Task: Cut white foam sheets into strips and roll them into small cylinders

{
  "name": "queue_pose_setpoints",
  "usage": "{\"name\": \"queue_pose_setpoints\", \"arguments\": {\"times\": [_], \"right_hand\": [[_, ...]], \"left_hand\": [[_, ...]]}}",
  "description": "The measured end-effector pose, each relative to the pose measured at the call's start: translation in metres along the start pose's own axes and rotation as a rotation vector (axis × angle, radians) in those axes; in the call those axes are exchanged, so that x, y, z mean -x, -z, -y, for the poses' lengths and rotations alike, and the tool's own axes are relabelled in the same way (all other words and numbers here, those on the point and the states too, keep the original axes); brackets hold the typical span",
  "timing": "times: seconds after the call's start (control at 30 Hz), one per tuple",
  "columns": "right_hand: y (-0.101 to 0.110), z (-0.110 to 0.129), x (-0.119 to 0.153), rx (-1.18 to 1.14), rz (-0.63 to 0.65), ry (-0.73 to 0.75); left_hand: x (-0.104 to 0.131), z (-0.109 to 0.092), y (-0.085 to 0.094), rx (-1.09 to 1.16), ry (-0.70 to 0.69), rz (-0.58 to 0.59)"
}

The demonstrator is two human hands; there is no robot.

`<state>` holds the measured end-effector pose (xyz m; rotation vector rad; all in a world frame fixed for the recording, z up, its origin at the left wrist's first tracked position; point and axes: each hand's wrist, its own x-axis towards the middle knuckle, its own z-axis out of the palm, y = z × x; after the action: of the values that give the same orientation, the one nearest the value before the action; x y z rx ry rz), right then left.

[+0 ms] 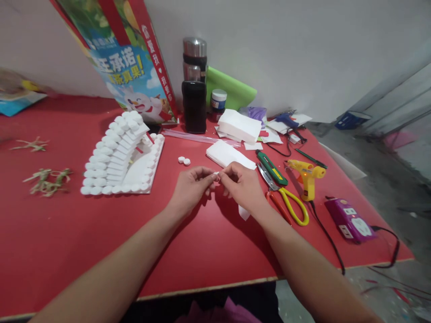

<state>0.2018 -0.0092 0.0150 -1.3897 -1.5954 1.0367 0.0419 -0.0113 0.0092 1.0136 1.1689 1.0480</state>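
Note:
My left hand and my right hand meet above the red table, fingertips pinched together. Between them is a small white piece, perhaps paper, mostly covered by the fingers. A white strip shows beneath my right wrist. Just beyond my hands lies a stack of white paper sheets. Small round white pieces rest on the table past my left hand. Farther left stands a white handmade model, with rows of rounded white pieces and a curved flight of steps.
Right of my hands lie scissors, a green cutter knife, a yellow glue gun and a purple power socket box with cords. A black bottle and a printed bag stand behind. Knotted straw bundles lie left.

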Motion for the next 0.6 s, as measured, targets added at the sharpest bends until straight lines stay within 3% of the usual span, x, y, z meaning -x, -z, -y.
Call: {"name": "queue_pose_setpoints", "arguments": {"times": [0.37, 0.5, 0.6], "right_hand": [[-0.009, -0.003, 0.002, -0.011, -0.08, 0.012], [-0.013, 0.001, 0.007, 0.084, -0.082, 0.051], [-0.013, 0.001, 0.006, 0.003, -0.067, -0.025]], "left_hand": [[0.004, -0.001, -0.005, 0.056, 0.006, -0.107], [0.005, -0.003, -0.006, -0.046, -0.067, -0.149], [0.004, 0.001, -0.003, -0.186, -0.193, -0.132]]}}
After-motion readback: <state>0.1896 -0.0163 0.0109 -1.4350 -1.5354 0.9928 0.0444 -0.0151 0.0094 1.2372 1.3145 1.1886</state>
